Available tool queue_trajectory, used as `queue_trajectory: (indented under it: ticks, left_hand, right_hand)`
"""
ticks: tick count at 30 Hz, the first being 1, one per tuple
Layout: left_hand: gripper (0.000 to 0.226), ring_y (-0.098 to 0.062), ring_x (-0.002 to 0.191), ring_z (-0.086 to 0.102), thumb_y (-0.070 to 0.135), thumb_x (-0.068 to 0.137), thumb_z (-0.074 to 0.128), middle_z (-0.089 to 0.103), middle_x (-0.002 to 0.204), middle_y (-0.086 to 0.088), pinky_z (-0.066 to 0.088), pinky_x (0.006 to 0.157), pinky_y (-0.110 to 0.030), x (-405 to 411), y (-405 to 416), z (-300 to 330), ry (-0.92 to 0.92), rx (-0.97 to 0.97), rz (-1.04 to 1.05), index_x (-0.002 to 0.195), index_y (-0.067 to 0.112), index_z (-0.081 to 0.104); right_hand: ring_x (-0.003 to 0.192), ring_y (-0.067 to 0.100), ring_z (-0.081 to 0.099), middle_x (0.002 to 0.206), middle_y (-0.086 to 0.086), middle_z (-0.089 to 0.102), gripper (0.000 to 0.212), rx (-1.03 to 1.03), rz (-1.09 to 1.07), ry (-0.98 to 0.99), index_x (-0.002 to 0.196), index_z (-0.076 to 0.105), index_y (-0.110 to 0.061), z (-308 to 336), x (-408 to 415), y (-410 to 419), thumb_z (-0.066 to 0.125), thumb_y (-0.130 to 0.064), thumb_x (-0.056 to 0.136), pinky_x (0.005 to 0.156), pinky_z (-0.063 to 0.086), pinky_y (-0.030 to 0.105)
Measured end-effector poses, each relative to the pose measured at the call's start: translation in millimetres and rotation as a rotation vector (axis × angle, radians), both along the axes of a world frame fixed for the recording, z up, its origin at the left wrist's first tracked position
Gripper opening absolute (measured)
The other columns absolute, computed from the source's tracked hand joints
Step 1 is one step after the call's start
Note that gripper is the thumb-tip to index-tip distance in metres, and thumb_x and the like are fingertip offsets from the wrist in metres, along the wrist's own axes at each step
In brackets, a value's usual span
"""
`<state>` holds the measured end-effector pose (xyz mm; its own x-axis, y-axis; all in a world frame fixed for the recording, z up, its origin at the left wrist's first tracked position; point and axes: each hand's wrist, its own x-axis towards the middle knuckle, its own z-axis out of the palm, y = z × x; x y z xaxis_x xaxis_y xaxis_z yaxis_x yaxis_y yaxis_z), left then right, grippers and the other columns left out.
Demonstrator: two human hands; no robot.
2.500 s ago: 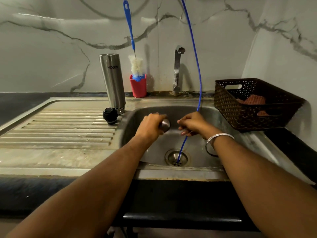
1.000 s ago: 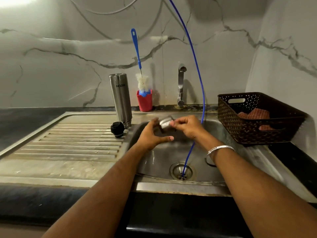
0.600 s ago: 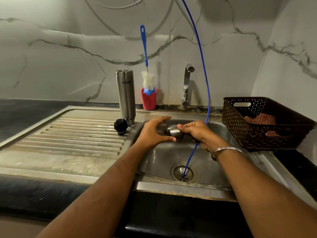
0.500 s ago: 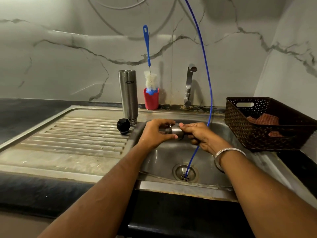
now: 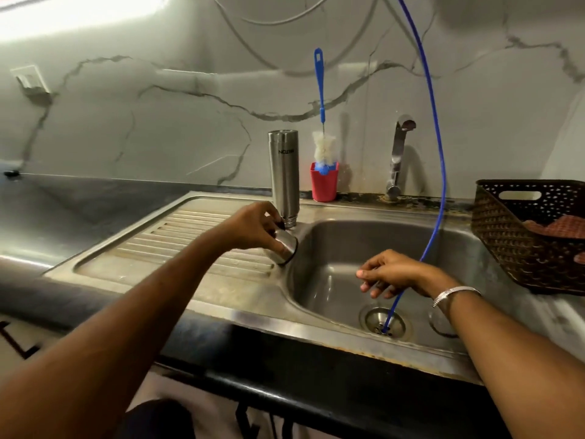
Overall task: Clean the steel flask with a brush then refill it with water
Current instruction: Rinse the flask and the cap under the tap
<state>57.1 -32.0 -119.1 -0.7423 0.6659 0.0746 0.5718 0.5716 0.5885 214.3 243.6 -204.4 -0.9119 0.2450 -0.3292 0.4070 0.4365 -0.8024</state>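
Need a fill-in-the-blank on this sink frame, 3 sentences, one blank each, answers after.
1. The left hand grips a steel ____ at the sink's edge.
2. The bottle brush stands in a ____ holder.
3. The steel flask stands upside down, ____ of the holder.

Answers: cap; red; left

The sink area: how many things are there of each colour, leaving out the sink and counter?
Steel: 3, flask, cup, tap
Blue: 2, brush, hose
Red: 1, holder
Brown: 1, basket
Total: 7
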Motion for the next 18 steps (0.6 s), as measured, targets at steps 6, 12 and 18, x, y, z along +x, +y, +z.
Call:
queue_trajectory:
  ticks: [6,12,18]
  left_hand:
    - [0.046,-0.011,0.083,0.068,0.023,0.068,0.092,0.074,0.097,0.002,0.055,0.073,-0.024,-16,-15,8,0.178,-0.185,0.077,0.108,0.018,0.071]
    - [0.052,-0.018,0.097,0.066,0.029,0.071,0.091,0.073,0.111,-0.002,0.055,0.086,-0.033,-25,-11,2,0.187,-0.359,0.062,0.118,0.017,0.071]
    - [0.065,-0.017,0.101,0.062,0.053,0.072,0.085,0.066,0.107,-0.002,0.055,0.092,-0.039,-34,8,27,0.212,0.006,0.288,0.121,0.016,0.065]
  right_hand:
    - [0.084,0.022,0.075,0.100,0.012,0.078,0.021,0.036,0.096,-0.038,0.116,0.068,-0.013,-3,-1,-2,0.064,-0.025,0.100,0.076,0.059,0.035]
    - [0.083,0.021,0.075,0.100,0.012,0.078,0.020,0.054,0.107,-0.052,0.117,0.066,-0.015,-1,3,0,0.064,-0.024,0.100,0.078,0.060,0.037]
    - [0.086,0.022,0.075,0.100,0.011,0.078,0.020,0.095,0.122,-0.067,0.117,0.066,-0.015,-5,-1,6,0.063,-0.025,0.100,0.079,0.060,0.038]
